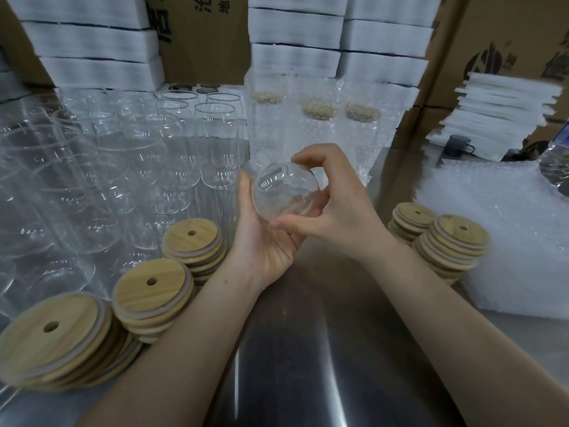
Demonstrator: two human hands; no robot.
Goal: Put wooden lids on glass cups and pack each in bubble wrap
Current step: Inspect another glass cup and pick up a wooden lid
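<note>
Cradles a lidless glass cup (284, 192) tilted in the left hand (264, 245), whose fingers curl behind the glass, blurred through it. Grips its end between thumb and forefinger of the right hand (335, 204). Left of the cup: stacked wooden lids (151, 291), unlidded cups (123, 155) hard to separate. Behind it: wrapped cups (320, 127), lids dim. Right of it: more lids (455, 238), bubble wrap (508, 235) cut off at the edge
</note>
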